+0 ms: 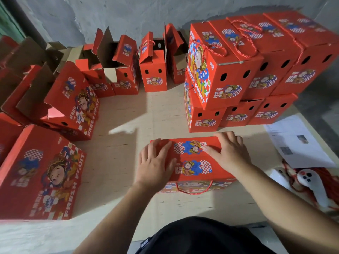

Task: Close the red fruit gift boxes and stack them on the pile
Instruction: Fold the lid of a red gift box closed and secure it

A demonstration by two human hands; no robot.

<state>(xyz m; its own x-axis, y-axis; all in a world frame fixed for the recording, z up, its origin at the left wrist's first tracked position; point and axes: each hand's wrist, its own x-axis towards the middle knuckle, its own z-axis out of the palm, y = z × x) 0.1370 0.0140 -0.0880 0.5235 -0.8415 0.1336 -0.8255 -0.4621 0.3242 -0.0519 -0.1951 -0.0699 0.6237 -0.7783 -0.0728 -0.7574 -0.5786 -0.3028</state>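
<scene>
I see my left hand and right hand lying flat, fingers straight, pressing the top flaps of the red box on the tabletop, near the pile.

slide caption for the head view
Both hands press flat on a red gift box beside the stacked pile.

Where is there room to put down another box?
Bare board lies between the open boxes at the back, the pile and the box under both hands. The left edge and right corner, with papers, are crowded.
</scene>
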